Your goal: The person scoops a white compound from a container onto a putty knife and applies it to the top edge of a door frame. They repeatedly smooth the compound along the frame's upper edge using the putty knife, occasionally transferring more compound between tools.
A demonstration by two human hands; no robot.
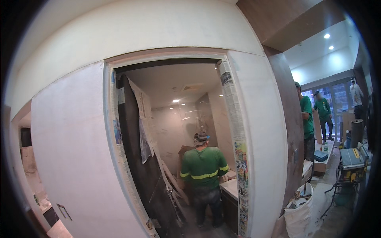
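Note:
Neither my left hand nor my right hand shows in the head view, so what they hold or touch cannot be seen. Straight ahead is a doorway whose frame [166, 52] is masked with newspaper [241, 170] down its sides. Inside stands a co-worker in a green long-sleeved shirt with yellow bands [204, 168], back turned to me, beside a white countertop [230, 188]. A dark door panel [137, 170], partly hung with torn paper [146, 142], stands along the left of the opening.
Pale wall panels [71, 146] flank the doorway. At the right, a passage holds a white sack of scraps [298, 216] and a table saw on a folding stand [351, 160]. Several people, two in green [305, 111], [323, 109], stand farther back near windows [340, 94].

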